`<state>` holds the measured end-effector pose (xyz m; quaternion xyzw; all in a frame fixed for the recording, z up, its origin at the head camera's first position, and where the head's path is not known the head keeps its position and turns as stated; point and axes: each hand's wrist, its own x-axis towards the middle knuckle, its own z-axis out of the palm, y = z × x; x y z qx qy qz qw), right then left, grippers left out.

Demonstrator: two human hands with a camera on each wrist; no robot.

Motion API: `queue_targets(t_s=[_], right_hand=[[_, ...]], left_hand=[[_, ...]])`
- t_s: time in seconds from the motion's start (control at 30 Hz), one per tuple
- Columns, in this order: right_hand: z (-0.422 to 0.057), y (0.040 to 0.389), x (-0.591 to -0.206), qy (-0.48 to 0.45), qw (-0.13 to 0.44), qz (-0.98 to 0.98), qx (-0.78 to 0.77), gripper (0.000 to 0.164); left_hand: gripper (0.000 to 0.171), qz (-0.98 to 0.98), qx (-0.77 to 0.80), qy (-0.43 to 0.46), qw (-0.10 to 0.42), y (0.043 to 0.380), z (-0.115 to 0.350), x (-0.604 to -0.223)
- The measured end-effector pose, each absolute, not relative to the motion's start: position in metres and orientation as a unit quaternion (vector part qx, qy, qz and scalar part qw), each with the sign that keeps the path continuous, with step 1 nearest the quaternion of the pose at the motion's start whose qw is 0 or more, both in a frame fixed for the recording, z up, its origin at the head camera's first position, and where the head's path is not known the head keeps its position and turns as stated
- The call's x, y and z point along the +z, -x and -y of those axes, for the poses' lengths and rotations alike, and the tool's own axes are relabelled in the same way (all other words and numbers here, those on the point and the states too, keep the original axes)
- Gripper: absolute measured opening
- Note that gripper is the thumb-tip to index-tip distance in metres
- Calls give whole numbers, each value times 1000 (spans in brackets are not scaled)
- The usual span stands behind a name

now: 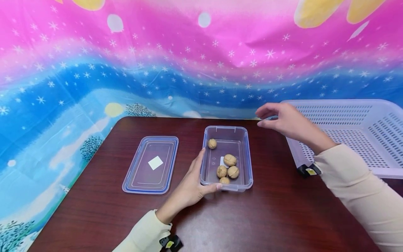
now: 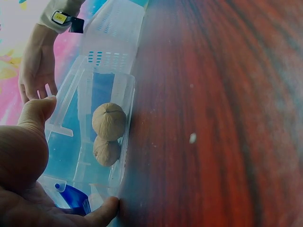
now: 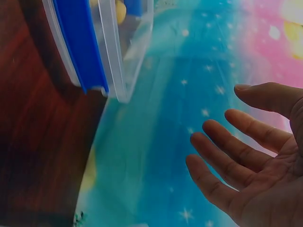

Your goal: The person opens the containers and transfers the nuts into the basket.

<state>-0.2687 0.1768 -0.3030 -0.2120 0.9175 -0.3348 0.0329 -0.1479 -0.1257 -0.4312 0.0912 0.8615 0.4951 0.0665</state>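
The left hand (image 1: 192, 189) reaches in from the near left and is spread around the near-left corner of the box (image 1: 248, 159): its fingers lie along the outside of the left wall, and its thumb stretches right, across the near rim. The right hand (image 1: 284, 120) is raised at the far right, between the box and the basket (image 1: 352, 143), touching neither. Its fingers point left, gently bent and apart, the thumb held well away from them, with nothing in its grasp. The forearm slants in from the near right, its pale sleeve (image 1: 352, 189) passing in front of the basket.

The box stands lidless on the surface (image 1: 220, 220). It is clear plastic, rectangular, with rounded corners and blue showing along its left and right sides. Inside lie five walnuts (image 1: 230, 160), tan and wrinkled. Four cluster at the near end, the nearest partly behind the rim; one sits apart in the far-left corner. A white label shows beneath the cluster. Left of the box, well apart from it, the lid (image 1: 150, 175) lies flat, clear with a blue border and a white square sticker (image 1: 155, 162).
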Motion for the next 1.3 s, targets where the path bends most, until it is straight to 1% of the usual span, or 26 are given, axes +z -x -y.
queue_targets(t_s=[0.3, 0.6, 0.83, 1.1, 1.3], right_hand=[[-149, 263, -328, 247, 34, -895, -370, 33], [-129, 265, -363, 288, 8, -874, -392, 29], [-113, 269, -391, 312, 5, -858, -409, 34], [-96, 275, -398, 339, -3, -859, -383, 35], [-87, 280, -397, 347, 30, -869, -351, 37]], left_hand=[[121, -862, 494, -92, 68, 148, 126, -432], [119, -857, 504, -94, 62, 149, 126, -432], [119, -858, 500, -93, 64, 149, 126, -432], [119, -861, 496, -88, 63, 149, 125, -431], [119, -862, 496, -88, 62, 149, 124, -431]])
